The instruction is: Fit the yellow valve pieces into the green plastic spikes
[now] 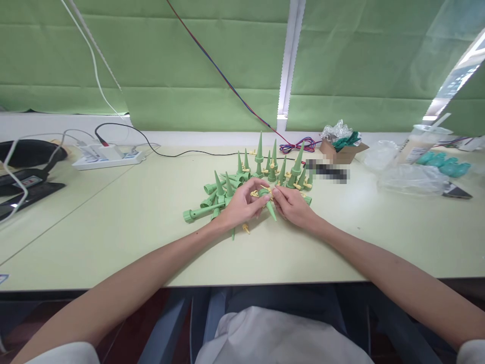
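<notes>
My left hand (248, 202) is closed around a green plant watering spike (271, 210), whose pointed end tilts down toward me. From the other side, the fingers of my right hand (291, 203) pinch a small yellow valve (270, 191) at the spike's collar. Whether the valve is fully seated cannot be seen behind the fingers. More green watering spikes stand in a group (259, 154) just behind my hands, several with yellow valves on them. Other green spikes (202, 212) lie on their sides by my left hand. One loose yellow valve (246, 228) rests on the table in front of it.
A white power strip (109, 157) with plugs and cables sits at the back left of the table (125, 227). Behind the spikes lies a coiled red-blue wire (303, 145). A cardboard box (343, 152), a drink cup (419, 144) and plastic bags (413, 178) stand toward the right.
</notes>
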A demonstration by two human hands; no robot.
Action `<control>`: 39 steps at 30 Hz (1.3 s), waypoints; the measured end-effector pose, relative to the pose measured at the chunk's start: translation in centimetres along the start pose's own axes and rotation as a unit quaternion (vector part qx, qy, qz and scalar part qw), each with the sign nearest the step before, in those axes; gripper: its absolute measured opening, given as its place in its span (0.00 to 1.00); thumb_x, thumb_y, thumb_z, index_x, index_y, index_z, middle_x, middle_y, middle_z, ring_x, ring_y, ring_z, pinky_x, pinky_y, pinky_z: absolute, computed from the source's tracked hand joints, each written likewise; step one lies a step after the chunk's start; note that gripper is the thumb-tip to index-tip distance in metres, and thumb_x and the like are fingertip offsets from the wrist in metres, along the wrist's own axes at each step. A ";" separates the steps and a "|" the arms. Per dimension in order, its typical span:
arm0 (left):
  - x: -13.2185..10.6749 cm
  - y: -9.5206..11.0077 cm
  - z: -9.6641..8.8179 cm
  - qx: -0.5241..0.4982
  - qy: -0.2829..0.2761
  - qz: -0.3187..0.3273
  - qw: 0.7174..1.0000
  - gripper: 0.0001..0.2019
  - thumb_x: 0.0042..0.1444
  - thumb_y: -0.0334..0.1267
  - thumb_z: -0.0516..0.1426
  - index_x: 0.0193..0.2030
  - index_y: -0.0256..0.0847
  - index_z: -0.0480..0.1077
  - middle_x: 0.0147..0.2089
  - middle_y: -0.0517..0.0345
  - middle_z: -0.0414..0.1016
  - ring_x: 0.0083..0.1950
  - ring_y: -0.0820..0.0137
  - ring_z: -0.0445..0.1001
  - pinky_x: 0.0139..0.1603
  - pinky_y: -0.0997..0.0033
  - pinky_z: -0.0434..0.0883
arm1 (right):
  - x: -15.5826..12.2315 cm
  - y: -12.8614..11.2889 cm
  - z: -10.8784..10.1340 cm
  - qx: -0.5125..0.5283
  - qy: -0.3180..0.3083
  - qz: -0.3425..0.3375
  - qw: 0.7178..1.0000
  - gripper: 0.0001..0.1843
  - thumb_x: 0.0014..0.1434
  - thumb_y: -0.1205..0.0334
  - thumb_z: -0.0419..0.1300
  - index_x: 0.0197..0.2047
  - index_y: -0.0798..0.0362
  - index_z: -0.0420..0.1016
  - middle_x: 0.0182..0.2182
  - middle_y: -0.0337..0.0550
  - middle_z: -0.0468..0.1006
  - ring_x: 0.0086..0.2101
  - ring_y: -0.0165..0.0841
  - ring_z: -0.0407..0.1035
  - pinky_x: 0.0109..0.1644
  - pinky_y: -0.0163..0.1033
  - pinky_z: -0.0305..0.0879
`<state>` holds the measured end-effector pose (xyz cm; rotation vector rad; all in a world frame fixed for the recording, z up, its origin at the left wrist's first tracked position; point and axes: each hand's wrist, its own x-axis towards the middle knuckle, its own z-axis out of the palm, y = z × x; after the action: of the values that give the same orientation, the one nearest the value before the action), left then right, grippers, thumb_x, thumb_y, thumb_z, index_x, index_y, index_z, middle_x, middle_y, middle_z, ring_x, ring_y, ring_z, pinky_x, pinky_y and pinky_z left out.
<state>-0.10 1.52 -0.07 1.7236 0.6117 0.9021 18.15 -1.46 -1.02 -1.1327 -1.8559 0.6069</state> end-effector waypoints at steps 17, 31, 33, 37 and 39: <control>-0.7 0.2 0.8 0.135 0.026 0.050 0.989 0.20 0.60 0.45 0.59 0.56 0.45 0.61 0.51 0.53 0.65 0.23 0.86 0.64 0.23 0.79 0.64 | -0.1 0.2 0.0 0.031 -0.001 0.040 0.999 0.30 0.70 0.45 0.44 0.18 0.50 0.54 0.13 0.35 0.60 0.18 0.28 0.54 0.26 0.37 0.54; -0.8 -0.2 1.0 0.274 0.026 0.127 0.953 0.16 0.61 0.40 0.57 0.54 0.41 0.61 0.43 0.54 0.73 0.28 0.76 0.69 0.29 0.74 0.66 | 0.2 0.1 -0.1 0.056 -0.007 0.061 0.997 0.32 0.69 0.47 0.46 0.15 0.50 0.53 0.10 0.35 0.59 0.15 0.26 0.53 0.23 0.35 0.54; -0.8 -0.2 1.0 0.279 0.034 0.131 0.951 0.16 0.61 0.40 0.56 0.54 0.41 0.61 0.41 0.55 0.72 0.29 0.75 0.69 0.29 0.73 0.65 | 0.2 0.0 0.0 0.060 0.000 0.061 0.996 0.32 0.69 0.45 0.46 0.15 0.50 0.54 0.10 0.35 0.60 0.15 0.26 0.54 0.24 0.36 0.56; -0.7 -0.2 1.1 0.277 0.054 0.140 0.949 0.14 0.62 0.38 0.56 0.53 0.41 0.62 0.36 0.56 0.71 0.29 0.74 0.69 0.29 0.73 0.65 | 0.1 0.1 0.4 0.088 0.013 0.060 0.994 0.32 0.68 0.40 0.46 0.18 0.50 0.57 0.11 0.34 0.60 0.16 0.27 0.55 0.24 0.36 0.56; -0.7 -0.2 1.1 0.274 0.060 0.144 0.949 0.14 0.62 0.38 0.56 0.53 0.41 0.62 0.36 0.56 0.71 0.29 0.74 0.69 0.29 0.72 0.65 | 0.0 0.2 0.5 0.102 0.016 0.059 0.993 0.31 0.68 0.38 0.45 0.20 0.50 0.57 0.12 0.34 0.60 0.16 0.28 0.56 0.22 0.36 0.54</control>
<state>0.41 0.42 -0.63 2.3134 0.7531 1.1164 17.80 -1.36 -1.39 -1.1155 -1.6657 0.8207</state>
